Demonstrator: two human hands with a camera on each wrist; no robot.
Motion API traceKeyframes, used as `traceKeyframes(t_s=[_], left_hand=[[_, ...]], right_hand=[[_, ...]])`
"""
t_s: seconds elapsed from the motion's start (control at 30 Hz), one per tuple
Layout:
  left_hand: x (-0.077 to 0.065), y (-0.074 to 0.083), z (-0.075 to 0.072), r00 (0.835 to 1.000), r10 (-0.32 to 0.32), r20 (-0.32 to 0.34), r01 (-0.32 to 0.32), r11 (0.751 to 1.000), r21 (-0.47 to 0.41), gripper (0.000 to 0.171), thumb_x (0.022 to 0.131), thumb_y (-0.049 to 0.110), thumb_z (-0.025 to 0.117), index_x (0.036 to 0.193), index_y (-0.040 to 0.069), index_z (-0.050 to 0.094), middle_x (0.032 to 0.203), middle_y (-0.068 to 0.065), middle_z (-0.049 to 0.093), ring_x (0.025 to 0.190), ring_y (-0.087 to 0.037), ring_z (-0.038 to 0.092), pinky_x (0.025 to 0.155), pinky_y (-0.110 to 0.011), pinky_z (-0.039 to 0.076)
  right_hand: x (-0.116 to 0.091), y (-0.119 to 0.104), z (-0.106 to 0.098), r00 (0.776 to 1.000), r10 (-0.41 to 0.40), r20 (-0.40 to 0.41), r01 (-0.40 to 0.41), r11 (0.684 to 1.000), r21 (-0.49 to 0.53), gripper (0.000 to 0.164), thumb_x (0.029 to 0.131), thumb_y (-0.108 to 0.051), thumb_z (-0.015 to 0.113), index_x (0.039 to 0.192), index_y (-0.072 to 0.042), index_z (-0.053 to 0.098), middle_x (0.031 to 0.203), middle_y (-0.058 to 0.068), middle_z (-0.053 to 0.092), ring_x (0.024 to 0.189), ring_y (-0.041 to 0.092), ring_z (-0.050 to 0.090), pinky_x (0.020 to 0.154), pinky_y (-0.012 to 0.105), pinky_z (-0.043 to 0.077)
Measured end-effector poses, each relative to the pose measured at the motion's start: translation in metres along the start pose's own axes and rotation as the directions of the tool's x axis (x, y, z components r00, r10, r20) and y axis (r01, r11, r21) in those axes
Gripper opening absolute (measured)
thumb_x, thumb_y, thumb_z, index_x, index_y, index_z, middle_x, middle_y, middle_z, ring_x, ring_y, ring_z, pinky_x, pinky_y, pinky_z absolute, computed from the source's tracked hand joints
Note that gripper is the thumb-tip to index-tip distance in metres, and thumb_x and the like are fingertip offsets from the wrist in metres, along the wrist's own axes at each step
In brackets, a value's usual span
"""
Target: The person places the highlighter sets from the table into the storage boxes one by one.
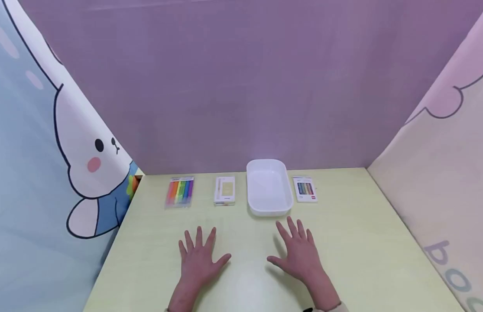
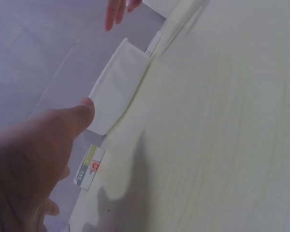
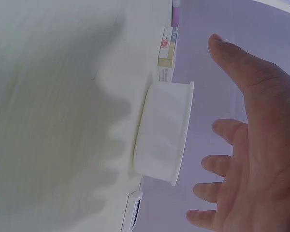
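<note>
My left hand [image 1: 199, 262] is spread palm down over the near part of the table, holding nothing. To its right, my right hand [image 1: 300, 255] is spread the same way, its fingertips just short of a white plastic tub [image 1: 269, 186]. Left of the tub lies a small white-and-yellow box [image 1: 225, 190]. Farther left is a clear pack of rainbow-coloured pens [image 1: 180, 192]. On the tub's right is a flat white box [image 1: 305, 189] with a picture of coloured sticks. In the right wrist view, the hand's shadow falls on the tabletop beside the tub [image 3: 164, 133].
The pale yellow-green table [image 1: 350, 242] ends at a purple cloth backdrop [image 1: 241, 86]. A blue printed curtain [image 1: 27, 173] with a cartoon animal hangs at the left, and a pale pink one [image 1: 452, 182] at the right.
</note>
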State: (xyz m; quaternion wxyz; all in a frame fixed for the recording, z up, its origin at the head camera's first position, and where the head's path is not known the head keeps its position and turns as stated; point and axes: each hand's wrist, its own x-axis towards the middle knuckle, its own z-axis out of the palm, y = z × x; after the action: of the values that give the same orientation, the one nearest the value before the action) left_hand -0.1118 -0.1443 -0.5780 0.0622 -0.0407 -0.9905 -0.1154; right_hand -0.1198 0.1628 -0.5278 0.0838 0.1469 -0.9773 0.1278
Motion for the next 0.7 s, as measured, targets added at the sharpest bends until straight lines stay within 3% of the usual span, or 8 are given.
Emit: traceKeyframes(t_s=[0.17,0.27,0.47,0.7], left_hand=[[0.0,0.0,0.003,1.0,-0.005,-0.012,0.005,1.0,-0.03,0.09,0.079,0.077,0.053,0.15,0.023,0.039,0.151,-0.029,0.028,0.134,-0.061,0.012,0.102,-0.074,0.013],[0.002,-0.001,-0.002,1.0,0.01,-0.016,-0.012,0.994,-0.109,0.088,0.081,0.073,0.056,0.15,0.022,0.039,0.15,-0.029,0.03,0.134,-0.061,0.013,0.101,-0.073,0.019],[0.008,-0.001,-0.013,0.996,0.058,0.074,-0.042,0.977,-0.207,0.086,0.083,0.067,0.06,0.15,0.018,0.038,0.148,-0.028,0.033,0.129,-0.062,0.025,0.095,-0.069,0.034],[0.014,-0.001,-0.021,0.994,0.067,0.089,-0.038,0.954,-0.296,0.07,0.087,0.051,0.066,0.144,0.014,0.047,0.143,-0.02,0.045,0.128,-0.043,0.043,0.092,-0.06,0.044]], right_hand=[[0.007,0.004,-0.002,0.999,-0.01,0.035,0.01,1.0,-0.002,0.102,0.069,-0.071,0.07,0.149,-0.017,0.04,0.154,0.02,0.028,0.138,0.048,0.022,0.104,0.066,0.024],[0.013,0.005,-0.005,1.0,-0.012,-0.008,0.012,1.0,0.003,0.1,0.069,-0.069,0.072,0.149,-0.016,0.041,0.153,0.019,0.031,0.139,0.047,0.023,0.105,0.065,0.025],[0.019,0.008,-0.021,1.0,-0.019,-0.021,0.019,1.0,-0.012,0.099,0.072,-0.068,0.07,0.151,-0.017,0.037,0.151,0.018,0.035,0.138,0.045,0.026,0.105,0.062,0.026],[0.029,0.001,-0.039,0.998,-0.049,-0.026,0.049,0.999,0.022,0.093,0.077,-0.061,0.07,0.151,-0.015,0.036,0.15,0.018,0.037,0.136,0.043,0.032,0.104,0.059,0.032]])
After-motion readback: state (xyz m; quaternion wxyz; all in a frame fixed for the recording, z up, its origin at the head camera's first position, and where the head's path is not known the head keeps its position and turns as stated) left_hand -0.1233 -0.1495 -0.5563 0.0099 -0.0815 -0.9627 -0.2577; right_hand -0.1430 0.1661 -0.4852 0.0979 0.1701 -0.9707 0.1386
